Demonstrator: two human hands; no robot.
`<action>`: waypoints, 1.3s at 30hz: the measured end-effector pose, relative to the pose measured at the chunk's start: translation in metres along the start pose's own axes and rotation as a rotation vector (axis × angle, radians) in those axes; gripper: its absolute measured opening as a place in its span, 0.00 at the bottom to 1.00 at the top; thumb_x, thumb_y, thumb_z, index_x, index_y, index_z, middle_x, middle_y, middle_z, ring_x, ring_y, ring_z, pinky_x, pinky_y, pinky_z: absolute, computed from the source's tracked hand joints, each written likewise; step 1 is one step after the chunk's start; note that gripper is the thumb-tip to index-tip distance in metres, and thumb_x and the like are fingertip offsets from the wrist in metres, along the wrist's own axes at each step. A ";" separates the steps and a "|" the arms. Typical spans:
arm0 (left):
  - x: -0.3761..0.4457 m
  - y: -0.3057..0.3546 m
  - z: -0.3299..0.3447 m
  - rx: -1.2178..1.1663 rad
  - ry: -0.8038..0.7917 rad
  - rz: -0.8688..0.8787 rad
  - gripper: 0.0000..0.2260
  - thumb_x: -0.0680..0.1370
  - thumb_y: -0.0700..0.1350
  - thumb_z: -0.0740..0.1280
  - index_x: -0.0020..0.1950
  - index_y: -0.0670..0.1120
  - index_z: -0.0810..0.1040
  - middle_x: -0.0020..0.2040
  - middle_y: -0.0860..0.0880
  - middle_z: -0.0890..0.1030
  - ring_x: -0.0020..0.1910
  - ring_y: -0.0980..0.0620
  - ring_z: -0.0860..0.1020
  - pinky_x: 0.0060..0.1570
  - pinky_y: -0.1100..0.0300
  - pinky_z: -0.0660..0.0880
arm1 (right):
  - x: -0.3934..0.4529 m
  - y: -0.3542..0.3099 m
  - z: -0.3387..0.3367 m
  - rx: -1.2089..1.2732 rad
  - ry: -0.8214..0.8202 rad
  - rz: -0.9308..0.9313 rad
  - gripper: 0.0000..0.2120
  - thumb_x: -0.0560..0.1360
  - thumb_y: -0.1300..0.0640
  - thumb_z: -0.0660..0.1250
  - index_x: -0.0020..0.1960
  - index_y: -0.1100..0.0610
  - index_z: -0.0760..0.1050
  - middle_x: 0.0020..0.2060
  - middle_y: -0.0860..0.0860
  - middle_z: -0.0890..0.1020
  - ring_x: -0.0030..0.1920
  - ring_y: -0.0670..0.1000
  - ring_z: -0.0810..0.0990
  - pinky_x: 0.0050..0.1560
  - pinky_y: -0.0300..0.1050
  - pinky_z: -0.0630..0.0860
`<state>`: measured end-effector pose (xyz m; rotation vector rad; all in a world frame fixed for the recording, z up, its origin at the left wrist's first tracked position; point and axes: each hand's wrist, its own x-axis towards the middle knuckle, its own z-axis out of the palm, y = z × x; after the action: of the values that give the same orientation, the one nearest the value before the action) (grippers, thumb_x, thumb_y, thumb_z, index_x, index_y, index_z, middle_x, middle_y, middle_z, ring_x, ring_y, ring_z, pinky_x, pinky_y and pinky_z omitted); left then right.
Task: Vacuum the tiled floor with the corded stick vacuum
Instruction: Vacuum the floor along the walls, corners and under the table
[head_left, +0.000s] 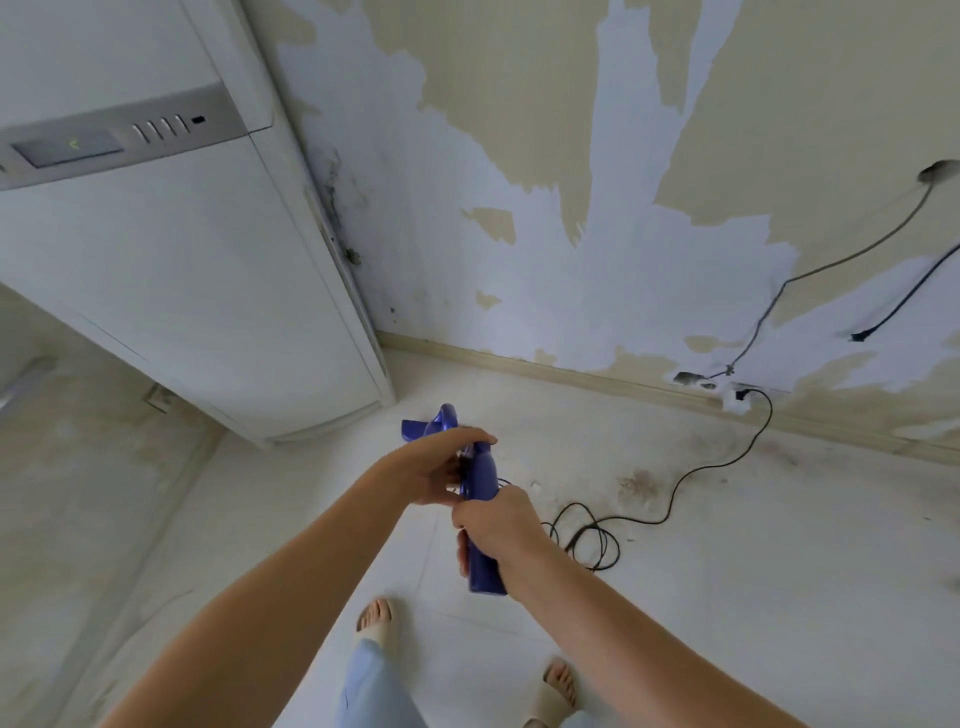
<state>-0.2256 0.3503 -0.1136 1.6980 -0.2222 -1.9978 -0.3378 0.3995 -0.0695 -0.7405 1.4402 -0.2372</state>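
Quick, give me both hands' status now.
Left hand: fingers curled over the upper part of the blue vacuum, holding it.
Right hand: gripping the vacuum's handle lower down.

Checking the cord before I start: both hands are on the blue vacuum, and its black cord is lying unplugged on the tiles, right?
Not quite. In the head view both hands, left and right, hold the blue vacuum, but the black cord runs across the tiles into the wall socket, so it looks plugged in.
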 end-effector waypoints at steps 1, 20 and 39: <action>-0.002 0.005 -0.019 0.020 -0.018 0.008 0.14 0.74 0.44 0.72 0.54 0.39 0.75 0.48 0.43 0.79 0.48 0.46 0.78 0.44 0.53 0.77 | 0.004 -0.002 0.023 0.030 0.022 0.007 0.10 0.72 0.68 0.61 0.53 0.65 0.70 0.30 0.57 0.73 0.21 0.51 0.71 0.22 0.39 0.70; -0.016 0.080 -0.193 0.393 -0.143 -0.044 0.19 0.72 0.44 0.75 0.59 0.37 0.76 0.49 0.40 0.83 0.44 0.46 0.84 0.42 0.57 0.81 | 0.018 -0.054 0.187 0.039 0.004 0.103 0.15 0.72 0.68 0.67 0.53 0.59 0.65 0.39 0.56 0.73 0.26 0.50 0.74 0.25 0.40 0.75; 0.032 0.094 -0.181 -0.054 -0.003 -0.074 0.08 0.77 0.39 0.68 0.41 0.42 0.70 0.21 0.48 0.72 0.27 0.55 0.71 0.25 0.65 0.71 | 0.071 -0.071 0.218 0.135 0.127 0.019 0.08 0.72 0.69 0.65 0.47 0.62 0.68 0.30 0.55 0.73 0.23 0.50 0.72 0.24 0.39 0.71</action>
<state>-0.0295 0.2900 -0.1379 1.6928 -0.1068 -2.0410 -0.1008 0.3739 -0.0951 -0.6099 1.5347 -0.3692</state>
